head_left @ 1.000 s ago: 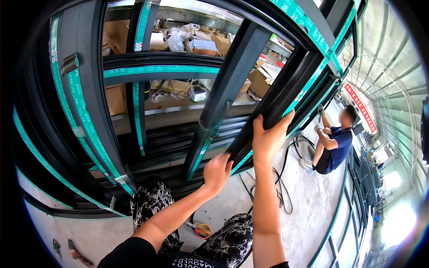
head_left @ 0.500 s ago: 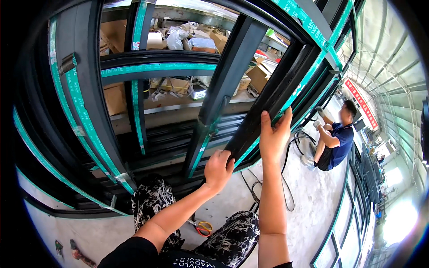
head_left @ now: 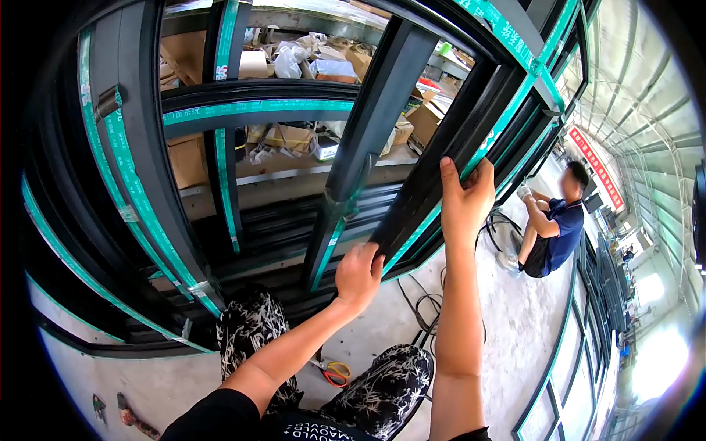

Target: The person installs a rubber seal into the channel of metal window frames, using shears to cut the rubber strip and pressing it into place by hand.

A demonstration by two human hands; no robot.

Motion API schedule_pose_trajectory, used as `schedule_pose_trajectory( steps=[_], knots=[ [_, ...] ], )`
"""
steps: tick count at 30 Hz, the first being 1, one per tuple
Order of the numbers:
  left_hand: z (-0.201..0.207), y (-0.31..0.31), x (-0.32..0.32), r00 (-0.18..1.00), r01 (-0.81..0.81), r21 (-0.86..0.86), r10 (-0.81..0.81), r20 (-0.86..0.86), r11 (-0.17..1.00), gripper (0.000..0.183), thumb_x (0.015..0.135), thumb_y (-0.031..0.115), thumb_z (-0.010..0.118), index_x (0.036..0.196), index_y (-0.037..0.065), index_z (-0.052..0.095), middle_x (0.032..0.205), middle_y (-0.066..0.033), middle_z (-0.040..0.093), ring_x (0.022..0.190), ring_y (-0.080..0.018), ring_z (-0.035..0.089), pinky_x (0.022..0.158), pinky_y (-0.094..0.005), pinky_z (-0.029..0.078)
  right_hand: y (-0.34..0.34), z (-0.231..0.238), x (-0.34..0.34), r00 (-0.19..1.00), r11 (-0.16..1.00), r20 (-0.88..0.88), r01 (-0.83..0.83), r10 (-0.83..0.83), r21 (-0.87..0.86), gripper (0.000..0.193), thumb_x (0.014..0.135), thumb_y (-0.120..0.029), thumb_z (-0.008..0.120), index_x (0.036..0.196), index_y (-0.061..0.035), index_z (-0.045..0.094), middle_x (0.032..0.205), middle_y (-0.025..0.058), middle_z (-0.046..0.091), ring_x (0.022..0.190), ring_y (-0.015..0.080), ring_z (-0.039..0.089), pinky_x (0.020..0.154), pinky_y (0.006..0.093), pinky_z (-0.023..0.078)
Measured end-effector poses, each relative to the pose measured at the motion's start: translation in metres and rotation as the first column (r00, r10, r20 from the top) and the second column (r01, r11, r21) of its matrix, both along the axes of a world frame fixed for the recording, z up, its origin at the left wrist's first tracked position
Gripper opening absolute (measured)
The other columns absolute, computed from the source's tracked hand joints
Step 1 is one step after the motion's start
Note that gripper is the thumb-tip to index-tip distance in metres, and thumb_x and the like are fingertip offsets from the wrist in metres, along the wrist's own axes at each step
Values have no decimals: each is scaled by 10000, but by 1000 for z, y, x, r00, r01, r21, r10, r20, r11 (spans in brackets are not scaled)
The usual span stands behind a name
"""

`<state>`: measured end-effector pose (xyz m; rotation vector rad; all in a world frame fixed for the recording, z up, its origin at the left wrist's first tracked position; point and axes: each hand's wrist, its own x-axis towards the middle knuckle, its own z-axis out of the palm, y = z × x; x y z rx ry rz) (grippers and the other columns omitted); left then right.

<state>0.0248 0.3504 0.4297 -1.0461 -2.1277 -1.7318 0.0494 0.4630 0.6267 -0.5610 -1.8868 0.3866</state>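
Note:
A black metal window frame (head_left: 412, 95) with green protective tape along its edges stands upright before me. My right hand (head_left: 468, 204) grips its right-hand bar (head_left: 457, 140), thumb pressed flat on the black inner face and fingers curled over the green-taped edge. Lower on the same bar, my left hand (head_left: 359, 278) is closed, its fingers curled and its thumb against the bar's inner edge. Whether a thin strip lies under the thumbs cannot be made out. Scissors (head_left: 336, 373) with red and yellow handles lie on the floor between my knees.
More taped black frames (head_left: 132, 162) lean at the left. Behind the bars a shelf holds cardboard boxes (head_left: 283, 137) and plastic bags. Black cords (head_left: 423, 309) loop across the floor. A person in a dark blue shirt (head_left: 565, 231) crouches at the right, near stacked frames (head_left: 599, 294).
My right hand has slid a little up the bar and to the right. The left hand has barely moved. The crouching person's arms have drawn in toward the knees.

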Motion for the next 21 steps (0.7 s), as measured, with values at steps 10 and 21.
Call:
schedule_pose_trajectory(
  steps=[10,21],
  knots=[
    [-6,7,-1,999,-40,40,40,8,998,226,836,131,701,1032,47,626,943,-153,661,823,-381,631,681,-453,508,-13,-34,8,999,997,-15,-44,45,57,424,840,-163,751,1097,34,478,691,122,542,581,223,518,546,355,430],
    [-10,5,-8,999,-48,-2,48,-1,999,246,825,124,709,1042,43,627,943,-158,668,789,-381,640,644,-457,507,-31,-62,15,992,998,126,5,3,-64,494,820,-172,769,1148,36,463,629,120,487,540,267,507,505,388,402]
  ],
)
